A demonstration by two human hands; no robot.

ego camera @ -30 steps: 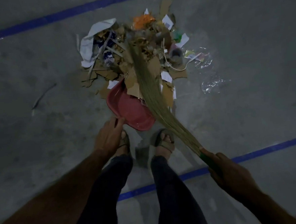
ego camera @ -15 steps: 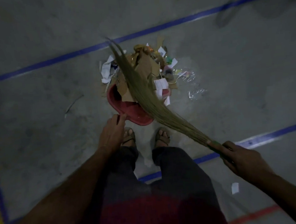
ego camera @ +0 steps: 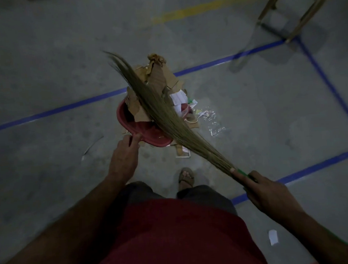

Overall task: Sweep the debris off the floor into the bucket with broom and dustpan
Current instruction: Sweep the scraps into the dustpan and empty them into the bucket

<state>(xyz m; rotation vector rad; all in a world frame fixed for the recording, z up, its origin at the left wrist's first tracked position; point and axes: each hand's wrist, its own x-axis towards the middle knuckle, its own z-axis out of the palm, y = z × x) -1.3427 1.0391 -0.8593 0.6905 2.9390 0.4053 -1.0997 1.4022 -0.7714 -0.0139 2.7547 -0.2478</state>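
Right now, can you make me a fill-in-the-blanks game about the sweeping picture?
1. The right hand grips the ____ by its green handle.
2. The left hand holds the rim of the ____ dustpan.
3. Brown ____ scraps are heaped on the dustpan.
4. The lines taped on the floor near the pile are ____.

Answers: broom, red, cardboard, blue

A red shirt [ego camera: 176, 234], dark trousers [ego camera: 204, 193] (bare forearms) and sandals [ego camera: 185, 177].

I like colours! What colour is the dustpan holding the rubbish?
The dustpan is red, seen in the head view, the only one.
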